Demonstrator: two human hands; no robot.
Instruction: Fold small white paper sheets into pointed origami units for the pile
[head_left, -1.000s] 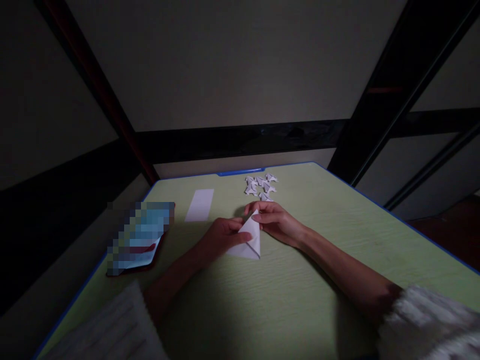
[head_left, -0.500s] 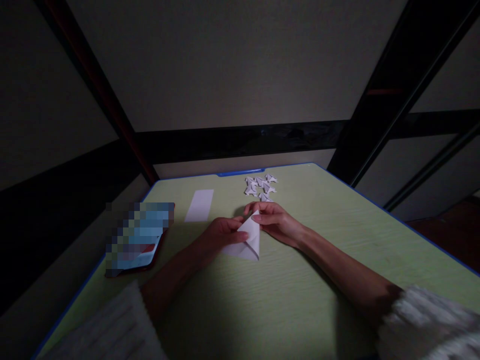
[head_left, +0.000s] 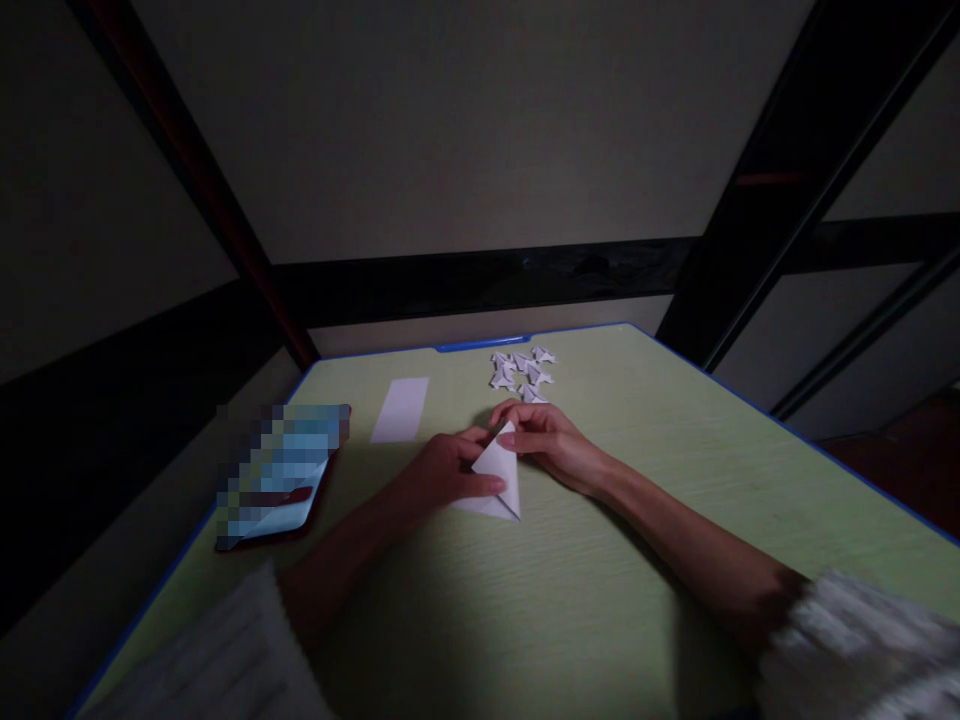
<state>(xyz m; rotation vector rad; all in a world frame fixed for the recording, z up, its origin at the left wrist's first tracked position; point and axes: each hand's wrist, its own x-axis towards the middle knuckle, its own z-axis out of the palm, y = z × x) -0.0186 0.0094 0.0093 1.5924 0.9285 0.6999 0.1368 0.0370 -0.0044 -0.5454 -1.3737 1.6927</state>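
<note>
Between my hands is a white sheet of paper (head_left: 498,462), folded over diagonally so that a triangular flap lies on top. My left hand (head_left: 454,468) grips it from the left, its thumb pressing on the lower part of the flap and its other fingers partly behind the paper. At the upper corner, my right hand (head_left: 551,440) pinches the paper between thumb and fingers. Just beyond my right hand lie several small folded paper figures (head_left: 520,372), grouped together on the table.
A flat white paper strip (head_left: 400,410) lies on the pale green table (head_left: 570,600) left of the figures. Farther left is a phone or tablet (head_left: 289,480) with a red edge, its lit screen pixelated. A wall (head_left: 480,130) rises behind the blue table edge.
My left thumb has slid slightly down and right along the paper. The flap now lies flatter, its lower edge pressed down. My right hand has barely shifted.
</note>
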